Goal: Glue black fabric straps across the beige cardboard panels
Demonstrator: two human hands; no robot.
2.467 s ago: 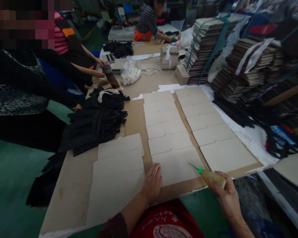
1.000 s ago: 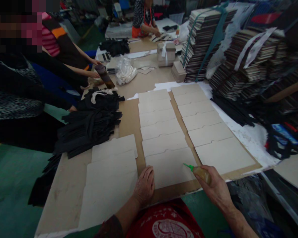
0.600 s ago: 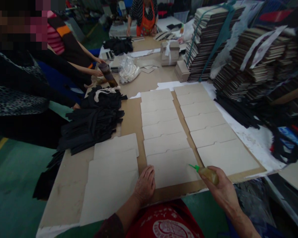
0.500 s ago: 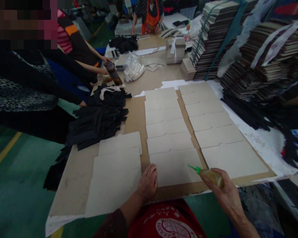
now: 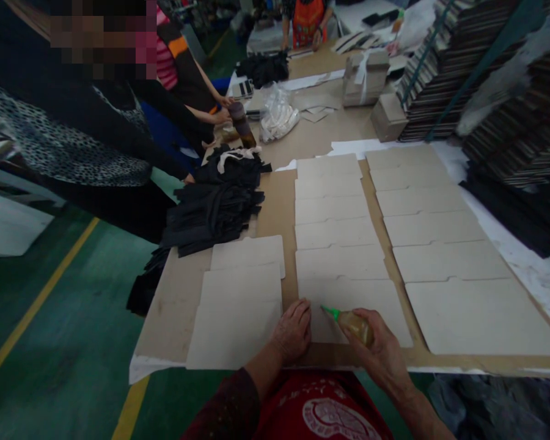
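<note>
Gripping a small amber squeeze bottle with a green nozzle (image 5: 354,322), the right hand (image 5: 379,351) is closed around its body; the nozzle tip is held just over the nearest pale grey cardboard panel (image 5: 355,308). That panel is pinned at its near-left corner by the left hand (image 5: 293,330), laid flat, fingers spread, nothing gripped. More panels are laid in rows beyond it on the brown worktop (image 5: 277,208). A pile of black fabric strips (image 5: 213,208) lies well left of the panel.
</note>
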